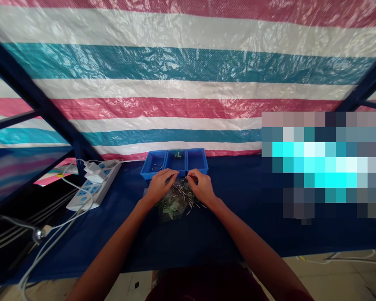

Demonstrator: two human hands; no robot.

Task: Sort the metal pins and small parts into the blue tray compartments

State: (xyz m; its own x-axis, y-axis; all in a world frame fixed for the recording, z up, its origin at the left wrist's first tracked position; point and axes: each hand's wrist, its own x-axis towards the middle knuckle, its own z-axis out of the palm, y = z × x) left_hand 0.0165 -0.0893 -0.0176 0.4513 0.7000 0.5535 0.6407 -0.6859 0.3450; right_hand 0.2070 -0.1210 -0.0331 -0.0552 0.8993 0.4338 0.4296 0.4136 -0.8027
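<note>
My left hand (160, 184) and right hand (203, 187) curl, contents unclear, by the metal pins (184, 193) at twelve o'clock, where light fingertip pinches suit slim pieces.

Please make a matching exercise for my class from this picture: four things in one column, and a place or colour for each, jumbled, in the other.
Things
1. Power strip
2. Joined bins
3. Thin metal pins
4. Hanging sheet

Places and colours
A. In a loose heap, near the left hand and the right hand
B. Striped
C. White, at the left of the tabletop
D. Plain blue, just beyond the fingertips

Right pairs: 1-C, 2-D, 3-A, 4-B
</note>
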